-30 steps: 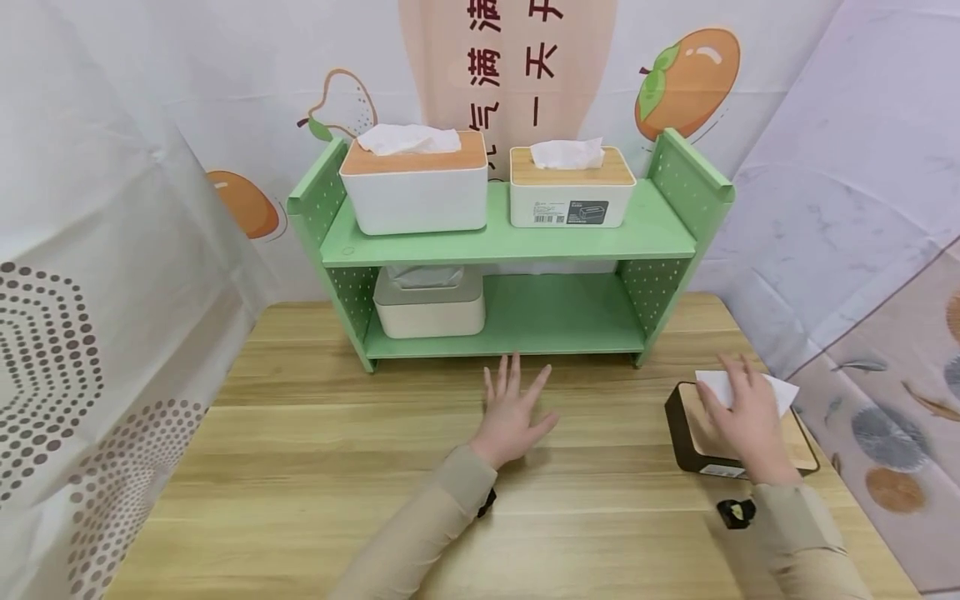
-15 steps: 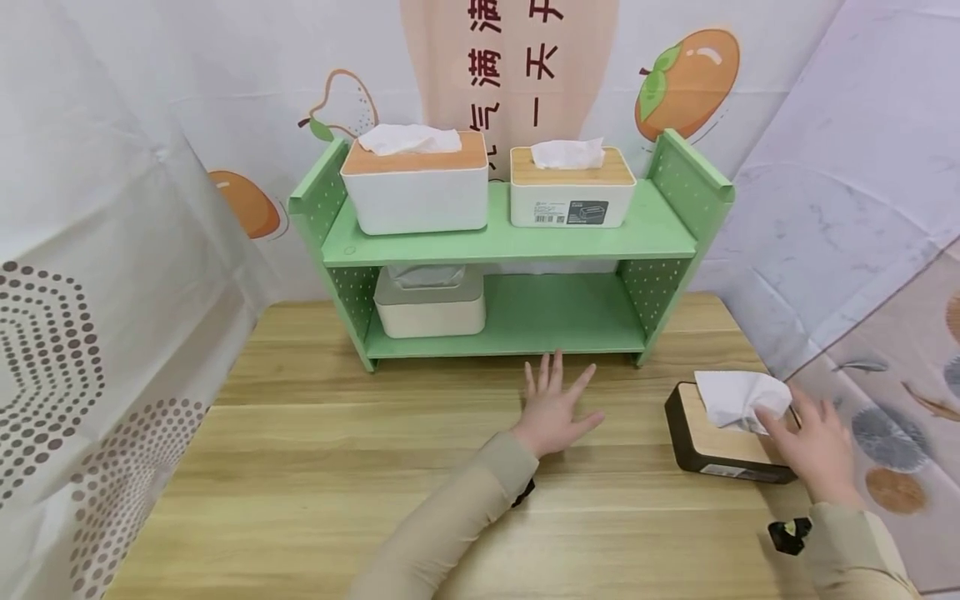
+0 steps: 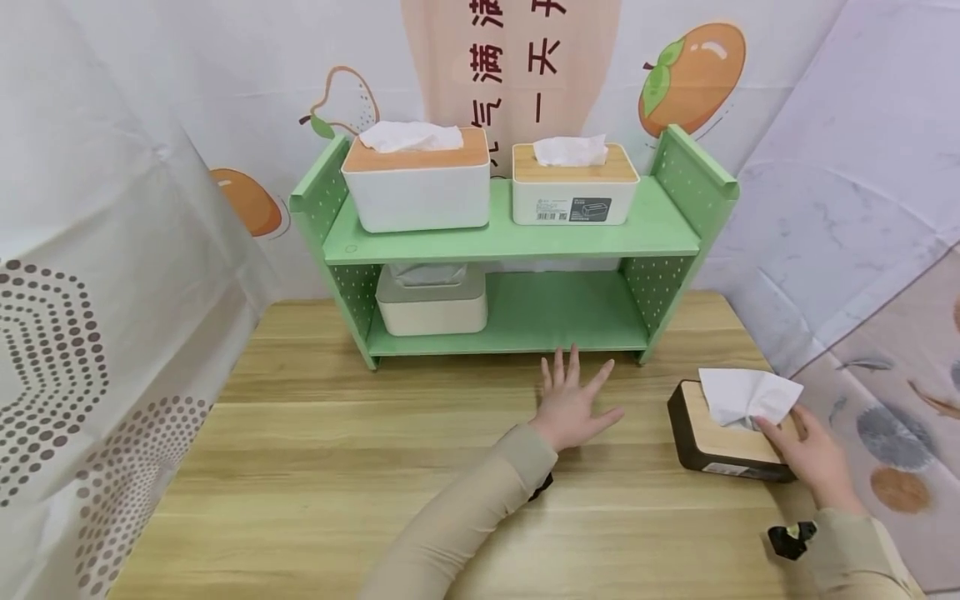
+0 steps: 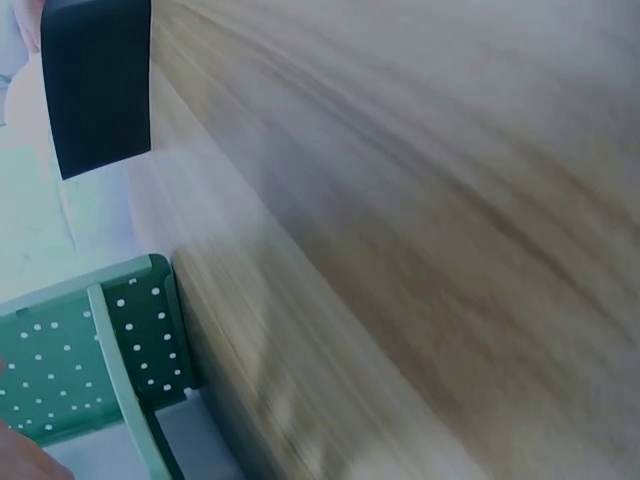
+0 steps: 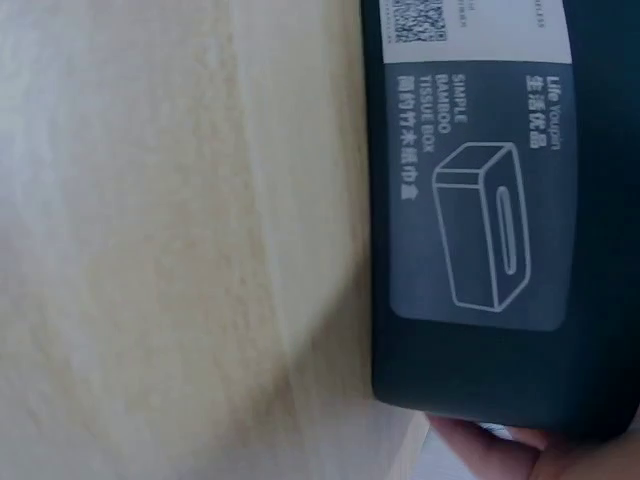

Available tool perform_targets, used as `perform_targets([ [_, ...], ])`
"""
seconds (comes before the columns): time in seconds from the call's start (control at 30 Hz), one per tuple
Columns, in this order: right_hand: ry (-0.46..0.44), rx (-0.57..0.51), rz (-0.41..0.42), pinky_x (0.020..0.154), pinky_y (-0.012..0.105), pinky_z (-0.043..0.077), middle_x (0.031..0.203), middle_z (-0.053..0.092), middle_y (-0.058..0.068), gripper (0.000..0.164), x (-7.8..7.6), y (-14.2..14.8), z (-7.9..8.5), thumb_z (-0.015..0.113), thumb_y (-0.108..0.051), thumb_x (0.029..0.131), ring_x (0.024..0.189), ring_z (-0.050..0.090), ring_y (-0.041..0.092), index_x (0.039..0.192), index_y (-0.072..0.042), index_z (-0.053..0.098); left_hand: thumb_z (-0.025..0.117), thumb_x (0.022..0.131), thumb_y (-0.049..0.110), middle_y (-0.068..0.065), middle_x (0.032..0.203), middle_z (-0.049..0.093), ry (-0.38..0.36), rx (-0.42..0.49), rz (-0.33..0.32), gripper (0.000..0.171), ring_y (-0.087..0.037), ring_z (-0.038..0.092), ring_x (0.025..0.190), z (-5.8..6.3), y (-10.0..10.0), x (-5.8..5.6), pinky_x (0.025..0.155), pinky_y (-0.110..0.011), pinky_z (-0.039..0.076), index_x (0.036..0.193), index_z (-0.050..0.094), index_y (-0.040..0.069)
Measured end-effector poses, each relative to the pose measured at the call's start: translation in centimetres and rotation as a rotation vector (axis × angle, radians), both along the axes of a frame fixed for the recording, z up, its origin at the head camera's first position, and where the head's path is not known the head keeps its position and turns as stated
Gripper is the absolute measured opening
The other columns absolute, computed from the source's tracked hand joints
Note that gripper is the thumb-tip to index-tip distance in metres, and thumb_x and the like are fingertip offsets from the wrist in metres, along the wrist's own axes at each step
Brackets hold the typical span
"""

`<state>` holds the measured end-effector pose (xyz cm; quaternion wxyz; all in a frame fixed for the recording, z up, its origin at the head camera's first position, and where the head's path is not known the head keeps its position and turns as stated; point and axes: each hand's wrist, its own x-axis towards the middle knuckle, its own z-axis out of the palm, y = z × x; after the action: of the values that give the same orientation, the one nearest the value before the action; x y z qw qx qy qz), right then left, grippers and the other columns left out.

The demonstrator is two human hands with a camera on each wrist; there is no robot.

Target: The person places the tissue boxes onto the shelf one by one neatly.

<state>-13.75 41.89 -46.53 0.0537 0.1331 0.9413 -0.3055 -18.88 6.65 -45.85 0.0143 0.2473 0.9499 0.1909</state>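
A black tissue box (image 3: 731, 462) with a light wooden lid and a white tissue standing out of it sits at the table's right side. My right hand (image 3: 819, 458) holds its right end, the thumb over the lid and the fingers round the end. In the right wrist view the labelled side of the tissue box (image 5: 480, 200) shows, with fingers (image 5: 485, 450) against its end. Over the table before the shelf, my left hand (image 3: 573, 410) is spread wide and holds nothing. The black tissue box (image 4: 100, 90) also appears at the left wrist view's upper left.
A green two-tier shelf (image 3: 570, 312) stands at the back. Its upper tier bears a large white tissue box (image 3: 423, 196) and a smaller white one (image 3: 573, 200). A cream tissue box (image 3: 433, 315) sits at the lower tier's left. Patterned cloth (image 3: 862, 308) hangs around the wooden table.
My right hand has moved from above the tissue to the box's right end and closed in on it. My left hand has shifted right, still spread. The black box stays in place.
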Motion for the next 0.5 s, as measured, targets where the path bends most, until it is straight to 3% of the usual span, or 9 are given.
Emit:
perform_targets([
  [0.3, -0.035, -0.017, -0.041, 0.094, 0.072, 0.024, 0.144, 0.013, 0.043, 0.089, -0.2, -0.6, -0.4, 0.041, -0.056, 0.094, 0.123, 0.02, 0.064, 0.149, 0.002, 0.002, 0.031, 0.089, 0.072, -0.022, 0.158, -0.001, -0.03, -0.061, 0.066, 0.074, -0.049, 0.004, 0.142, 0.1, 0.9, 1.0, 0.11, -0.063, 0.016, 0.151, 0.006, 0.04],
  [0.5, 0.03, -0.026, -0.013, 0.095, 0.07, 0.025, 0.145, 0.017, 0.04, 0.087, -0.2, -2.4, -0.8, 0.043, -0.054, 0.094, 0.126, 0.022, 0.062, 0.15, 0.003, 0.008, 0.035, 0.087, 0.073, -0.022, 0.157, 0.003, -0.105, -0.03, 0.098, 0.078, -0.049, 0.009, 0.141, -0.4, 1.8, 1.7, 0.109, -0.061, 0.023, 0.151, 0.007, 0.04],
])
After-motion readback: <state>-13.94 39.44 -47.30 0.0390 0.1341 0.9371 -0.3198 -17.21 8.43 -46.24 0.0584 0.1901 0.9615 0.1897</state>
